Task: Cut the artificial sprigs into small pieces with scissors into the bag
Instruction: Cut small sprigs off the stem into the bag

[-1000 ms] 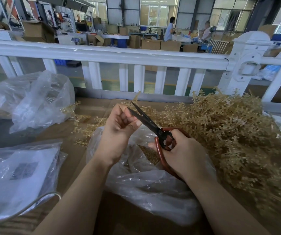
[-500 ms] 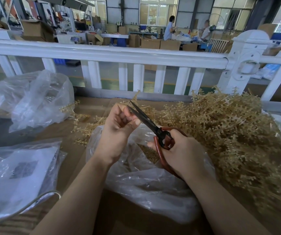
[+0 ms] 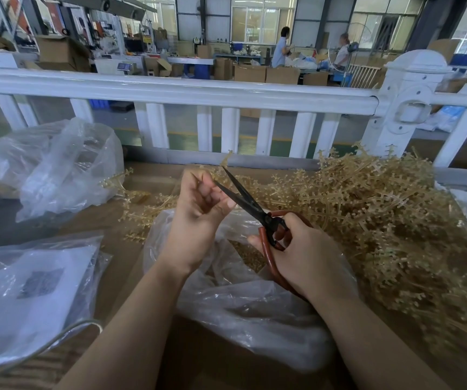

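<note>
You have one view only, worn on your head, so nothing is shared with a second camera. It looks forward and down from just above your forearms, close enough that your left hand (image 3: 198, 209) and right hand (image 3: 302, 254) fill the middle. The lens is wide: the bench (image 3: 153, 175) spreads across the lower half, the white railing (image 3: 170, 91) bows across the upper part, and the workshop floor beyond shows far off along the top.

Bare forearms, no sleeves; left hand (image 3: 198, 209) and right hand (image 3: 302, 254) ungloved
</note>
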Available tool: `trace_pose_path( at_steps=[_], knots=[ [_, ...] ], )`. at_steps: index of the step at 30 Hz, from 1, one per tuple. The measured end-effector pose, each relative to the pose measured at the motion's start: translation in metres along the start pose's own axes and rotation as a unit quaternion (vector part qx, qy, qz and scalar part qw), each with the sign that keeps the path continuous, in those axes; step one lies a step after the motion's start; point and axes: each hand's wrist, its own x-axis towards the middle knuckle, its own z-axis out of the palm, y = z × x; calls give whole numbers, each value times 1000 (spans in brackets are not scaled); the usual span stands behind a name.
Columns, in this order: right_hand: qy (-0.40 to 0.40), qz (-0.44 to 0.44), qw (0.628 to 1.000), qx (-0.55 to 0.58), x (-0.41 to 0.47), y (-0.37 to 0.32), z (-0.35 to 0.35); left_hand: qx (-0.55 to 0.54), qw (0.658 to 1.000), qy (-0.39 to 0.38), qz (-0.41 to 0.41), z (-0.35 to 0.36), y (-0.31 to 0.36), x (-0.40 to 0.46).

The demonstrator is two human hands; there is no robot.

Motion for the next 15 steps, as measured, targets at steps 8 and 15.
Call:
trace_pose_path(
  at_steps=[8, 15],
  knots=[
    [-18, 7, 1000, 10, 0, -3, -1, 7, 1000, -4, 5, 0, -1, -1],
    [-9, 15, 1000, 25, 1, -1, 2, -176, 981, 52, -69, 11, -4, -1]
  ],
)
